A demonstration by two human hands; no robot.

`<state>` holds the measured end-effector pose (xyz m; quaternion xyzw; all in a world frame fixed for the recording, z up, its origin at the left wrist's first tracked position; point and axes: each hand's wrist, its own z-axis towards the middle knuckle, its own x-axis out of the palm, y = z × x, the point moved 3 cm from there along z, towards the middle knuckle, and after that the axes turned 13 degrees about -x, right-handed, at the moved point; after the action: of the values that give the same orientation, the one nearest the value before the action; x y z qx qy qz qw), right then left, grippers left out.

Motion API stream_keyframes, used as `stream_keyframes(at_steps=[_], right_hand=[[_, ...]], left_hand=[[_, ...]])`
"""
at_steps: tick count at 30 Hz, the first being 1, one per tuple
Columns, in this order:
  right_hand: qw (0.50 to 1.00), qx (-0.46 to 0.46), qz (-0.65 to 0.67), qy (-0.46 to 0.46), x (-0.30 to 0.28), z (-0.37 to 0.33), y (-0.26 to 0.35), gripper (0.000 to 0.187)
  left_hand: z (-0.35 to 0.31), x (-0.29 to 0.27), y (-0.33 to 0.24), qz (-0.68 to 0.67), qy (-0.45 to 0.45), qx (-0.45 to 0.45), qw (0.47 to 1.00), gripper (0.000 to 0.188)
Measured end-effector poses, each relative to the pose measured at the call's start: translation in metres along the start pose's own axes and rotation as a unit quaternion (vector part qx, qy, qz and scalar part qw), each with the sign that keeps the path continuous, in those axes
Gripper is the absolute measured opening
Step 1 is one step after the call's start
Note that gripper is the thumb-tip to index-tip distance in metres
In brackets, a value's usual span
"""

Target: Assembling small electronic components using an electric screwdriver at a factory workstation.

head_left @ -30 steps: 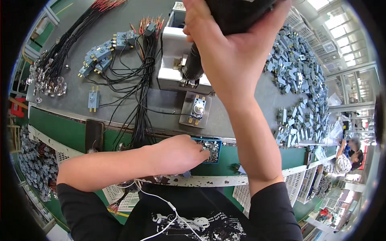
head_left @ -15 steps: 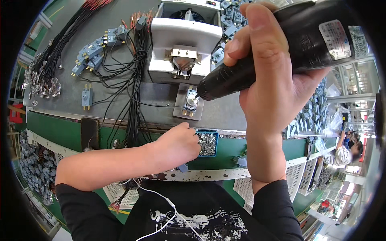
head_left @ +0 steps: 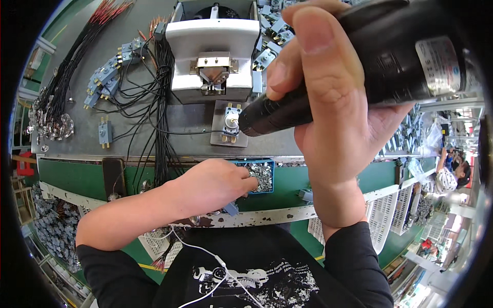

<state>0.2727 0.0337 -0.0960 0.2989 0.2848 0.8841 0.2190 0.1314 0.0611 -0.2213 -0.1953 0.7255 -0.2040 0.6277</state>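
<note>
My right hand (head_left: 339,97) is wrapped around a black electric screwdriver (head_left: 287,110). Its bit end meets or hovers close over the round pale centre of a grey-blue electrical block (head_left: 232,120) with brass terminals, lying on a flat metal plate (head_left: 217,134). A black wire runs left from that block. My left hand (head_left: 218,182) reaches over a small blue tray (head_left: 273,177) of tiny metal parts, fingers bent down among them. Its fingertips are partly hidden, so whatever they pinch does not show.
Behind the plate stands a white machine (head_left: 213,38) with a metal front fixture. To the left lie a bundle of black wires (head_left: 164,92) and several grey-blue blocks (head_left: 105,74). A dark phone-like slab (head_left: 113,177) rests at the near left. Far right, another person (head_left: 449,177) is visible.
My left hand has gone from beside the blue tray into its metal parts. The work surface has shifted left in view; the screwdriver stays at the block.
</note>
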Motion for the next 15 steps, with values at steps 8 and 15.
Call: stream_keyframes(at_steps=[8,15], right_hand=[[1.0,0.011,-0.007,0.01,-0.005,0.003,0.001,0.039],[1.0,0.013,-0.017,0.021,-0.012,0.01,0.007,0.032]], left_hand=[[-0.012,-0.025,0.0,-0.087,-0.006,-0.061,0.994,0.02],[-0.011,-0.077,0.027,0.03,-0.305,-0.106,0.946,0.011]])
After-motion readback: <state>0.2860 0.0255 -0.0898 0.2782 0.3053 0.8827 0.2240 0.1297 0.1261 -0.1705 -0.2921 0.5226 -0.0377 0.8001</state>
